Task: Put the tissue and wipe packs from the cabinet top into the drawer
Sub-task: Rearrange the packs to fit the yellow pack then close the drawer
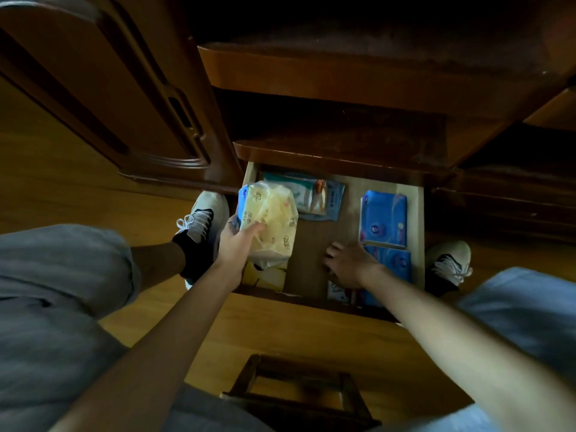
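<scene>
The left hand's fingers [249, 229] curl around a soft, crinkly yellow pack [271, 222], held just above the left side of the open drawer [416, 213]. The right hand [349, 265] lies flat with loose fingers inside, touching a shiny blue pack [384, 219]. Most packs look put away already — blue ones right, a wipe pack [314, 194] at the back. The cabinet top is out of sight, so I cannot tell what is left.
</scene>
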Tool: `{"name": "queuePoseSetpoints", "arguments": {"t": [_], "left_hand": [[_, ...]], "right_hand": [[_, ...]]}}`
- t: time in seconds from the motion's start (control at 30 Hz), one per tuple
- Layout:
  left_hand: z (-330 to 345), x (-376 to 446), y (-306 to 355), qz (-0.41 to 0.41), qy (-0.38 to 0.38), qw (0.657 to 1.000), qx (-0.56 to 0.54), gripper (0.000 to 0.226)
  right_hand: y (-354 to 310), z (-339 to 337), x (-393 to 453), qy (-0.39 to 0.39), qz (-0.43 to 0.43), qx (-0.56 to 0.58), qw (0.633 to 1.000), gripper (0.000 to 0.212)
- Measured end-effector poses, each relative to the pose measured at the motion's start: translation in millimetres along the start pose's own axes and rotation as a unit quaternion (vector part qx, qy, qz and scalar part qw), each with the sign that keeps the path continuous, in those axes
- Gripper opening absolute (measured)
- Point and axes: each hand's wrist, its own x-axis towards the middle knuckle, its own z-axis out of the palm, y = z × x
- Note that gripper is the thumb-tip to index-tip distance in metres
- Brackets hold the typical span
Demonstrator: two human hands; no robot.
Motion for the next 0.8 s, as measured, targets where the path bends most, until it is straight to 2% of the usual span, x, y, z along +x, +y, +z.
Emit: {"name": "queuePoseSetpoints", "arguments": {"t": [0.17, 0.2, 0.27, 0.3, 0.33, 0.37, 0.43, 0.47, 0.5, 0.53, 0.57, 0.6, 0.63, 0.73, 0.8], "left_hand": [[8, 3, -2, -0.006, -0.023, 1.0, 0.01, 0.05], [10, 2, -2, -0.008, -0.029, 0.999, 0.013, 0.052], [13, 2, -1, -0.008, -0.039, 0.999, 0.018, 0.055], [15, 1, -1, -0.009, -0.045, 0.999, 0.02, 0.055], [17, 1, -1, -0.009, -0.054, 0.998, 0.025, 0.054], [20, 0, -2, -0.011, -0.065, 0.997, 0.029, 0.053], [27, -6, -4, -0.029, -0.098, 0.994, 0.031, 0.046], [30, -10, -6, -0.041, -0.121, 0.991, 0.033, 0.039], [34, -14, -8, -0.048, -0.147, 0.987, 0.041, 0.031], [38, -16, -12, -0.051, -0.177, 0.981, 0.058, 0.025], [41, -18, -14, -0.053, -0.209, 0.973, 0.079, 0.021], [42, -20, -16, -0.049, -0.237, 0.964, 0.11, 0.019], [42, -22, -16, -0.043, -0.26, 0.955, 0.137, 0.018], [35, -28, -18, -0.026, -0.296, 0.93, 0.216, 0.029], [28, -26, -20, 0.061, -0.232, 0.918, 0.316, 0.049]], "right_hand": [[-4, 4, -3, 0.015, -0.004, -0.008, 1.0, 0.045], [-5, 1, -5, 0.023, -0.005, 0.017, 1.0, 0.047], [-3, -10, -11, 0.106, 0.015, 0.122, 0.987, 0.048], [-1, -20, -15, 0.17, 0.051, 0.217, 0.96, 0.044], [2, -33, -21, 0.213, 0.096, 0.347, 0.908, 0.039], [5, -49, -28, 0.221, 0.131, 0.499, 0.828, 0.042], [12, -71, -36, 0.155, 0.116, 0.763, 0.617, 0.066], [14, -76, -39, 0.119, 0.096, 0.815, 0.559, 0.074], [11, -80, -45, 0.098, 0.095, 0.819, 0.557, 0.081], [7, -76, -49, 0.097, 0.115, 0.795, 0.587, 0.083], [4, -68, -51, 0.115, 0.144, 0.768, 0.613, 0.074], [3, -57, -51, 0.132, 0.158, 0.761, 0.615, 0.061], [2, -46, -51, 0.138, 0.154, 0.776, 0.596, 0.054], [3, -29, -53, 0.124, 0.15, 0.819, 0.54, 0.057], [8, -25, -51, 0.154, 0.175, 0.813, 0.534, 0.054]]}}
